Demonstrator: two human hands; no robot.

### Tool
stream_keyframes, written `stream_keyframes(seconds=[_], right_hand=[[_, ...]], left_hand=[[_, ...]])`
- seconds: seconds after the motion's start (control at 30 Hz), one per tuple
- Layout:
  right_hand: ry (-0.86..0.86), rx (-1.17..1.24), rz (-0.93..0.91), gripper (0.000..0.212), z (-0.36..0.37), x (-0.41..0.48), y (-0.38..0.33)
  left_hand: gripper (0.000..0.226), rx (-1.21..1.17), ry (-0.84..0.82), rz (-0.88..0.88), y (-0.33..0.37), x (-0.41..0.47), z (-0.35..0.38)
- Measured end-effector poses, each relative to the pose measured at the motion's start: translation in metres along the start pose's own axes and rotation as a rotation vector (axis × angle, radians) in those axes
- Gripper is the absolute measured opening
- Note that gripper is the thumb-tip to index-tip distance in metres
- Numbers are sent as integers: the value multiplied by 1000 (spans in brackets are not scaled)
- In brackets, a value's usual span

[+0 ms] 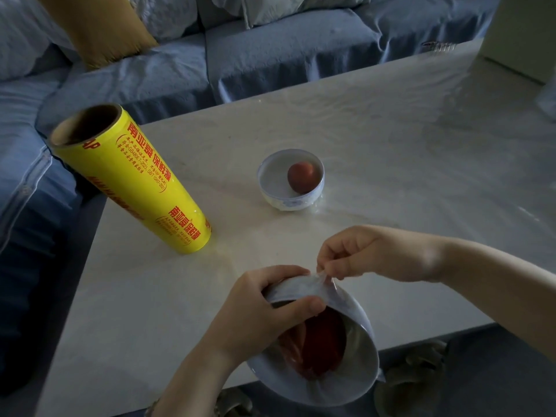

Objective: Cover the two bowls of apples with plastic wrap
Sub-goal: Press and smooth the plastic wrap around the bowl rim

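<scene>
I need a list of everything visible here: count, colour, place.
table: one, white, centre.
sofa: one, blue, behind table.
cushion: one, mustard, on sofa, top left.
wrap roll: one, yellow, red print, on table, left.
far bowl: one, white-blue, mid-table.
near bowl: one, white, tilted, at table's near edge.
far apple: one, red, in far bowl.
near apple: one, red, in near bowl.
film: one sheet, clear, over near bowl.
left grip: one hand, holds near bowl's rim.
right grip: one hand, pinches film at rim.
</scene>
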State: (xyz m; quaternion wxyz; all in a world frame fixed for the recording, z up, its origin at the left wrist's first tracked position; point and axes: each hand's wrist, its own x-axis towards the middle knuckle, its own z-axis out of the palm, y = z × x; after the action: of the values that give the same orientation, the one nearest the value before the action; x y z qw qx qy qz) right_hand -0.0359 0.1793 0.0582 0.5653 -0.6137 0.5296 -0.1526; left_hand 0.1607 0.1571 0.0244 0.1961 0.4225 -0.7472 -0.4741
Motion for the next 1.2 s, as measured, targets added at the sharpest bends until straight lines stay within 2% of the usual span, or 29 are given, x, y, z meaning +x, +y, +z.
stream_keyframes(seconds=[0.1,0.17,0.33,0.5,0.67,0.87,1.03,1.1,1.2], right_hand=[[-1,140,-15,10,0,-2,0],[38,172,7,17,3,-1,3],[157,317,55,6,13,-1,8],[288,265,67,8,21,2,7],[236,150,156,29,19,-1,6],[178,168,158,13,18,-2,7],[346,474,181,17,27,3,11],[438,485,160,20,33,8,15],[552,429,111,26,42,13,19]], left_hand=[[38,6,-11,-4,1,0,2],[40,-14,-30,-15,1,-1,3],[45,-79,-40,-41,0,0,6],[34,-74,-73,-32,1,-1,10],[28,-11,-72,-9,0,-2,13],[28,22,-88,-2,2,-4,14],[25,-42,-48,-29,7,-4,14],[22,-73,-32,-39,5,-4,14],[34,-99,13,-57,1,-3,16]])
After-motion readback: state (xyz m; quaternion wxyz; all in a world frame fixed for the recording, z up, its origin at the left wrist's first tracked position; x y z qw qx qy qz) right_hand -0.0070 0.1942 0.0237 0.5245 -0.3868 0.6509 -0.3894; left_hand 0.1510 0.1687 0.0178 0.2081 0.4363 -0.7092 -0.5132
